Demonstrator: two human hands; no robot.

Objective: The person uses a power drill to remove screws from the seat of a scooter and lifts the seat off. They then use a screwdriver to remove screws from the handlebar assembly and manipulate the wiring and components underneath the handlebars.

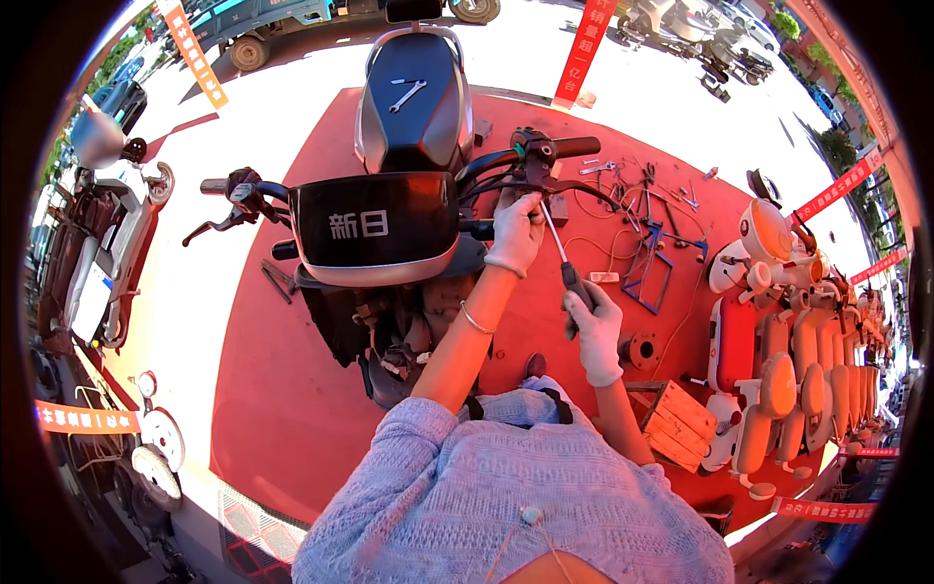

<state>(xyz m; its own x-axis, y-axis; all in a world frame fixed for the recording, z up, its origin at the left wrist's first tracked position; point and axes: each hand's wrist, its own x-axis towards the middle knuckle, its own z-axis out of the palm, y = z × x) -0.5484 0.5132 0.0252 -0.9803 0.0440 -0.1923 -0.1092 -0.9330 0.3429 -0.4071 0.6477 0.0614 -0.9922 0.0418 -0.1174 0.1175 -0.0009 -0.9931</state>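
An electric scooter stands before me, its glossy black front panel [375, 209] facing me. At the handlebar end on my right, below the black grip [576, 147] and brake lever, my gloved left hand [516, 234] is closed with its fingertips up among the cables. What it pinches is hidden. My gloved right hand [596, 336] holds a screwdriver [572, 277] by its dark handle. The screwdriver's shaft slants up to the left hand's fingertips, under the lever mount. A wrench [407, 95] lies on the scooter's seat [413, 122].
Loose tools, cables and a blue metal frame [650, 277] lie on the red mat [263, 419] at right. Beside my right arm is a wooden crate [678, 428]. Parked scooters [778, 380] line the right side; a white scooter [102, 268] stands at left.
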